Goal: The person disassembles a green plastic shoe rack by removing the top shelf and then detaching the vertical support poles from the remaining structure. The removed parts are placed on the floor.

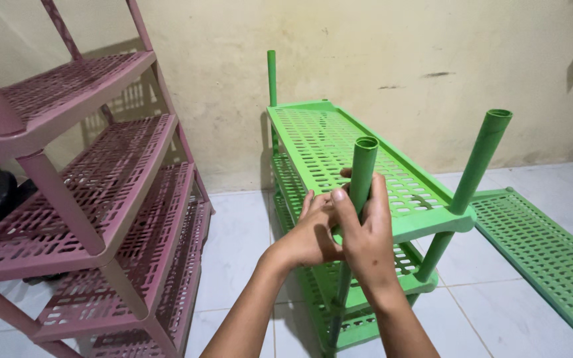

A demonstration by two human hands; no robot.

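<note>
A green plastic tube [364, 166] stands upright at the near left corner of a green slatted rack [339, 142]. My left hand [310, 235] and my right hand [366, 235] both wrap around this tube just below its open top, fingers overlapping. The rack has a top shelf and lower shelves beneath it. Another green tube [482, 156] rises tilted from the rack's near right corner. A third thin green tube [272, 76] stands at the far left corner.
A pink slatted shelf rack [101, 192] stands to the left, close to my arms. A loose green shelf panel [552, 255] lies on the white tiled floor [240, 238] at the right. A stained cream wall [399, 59] runs behind.
</note>
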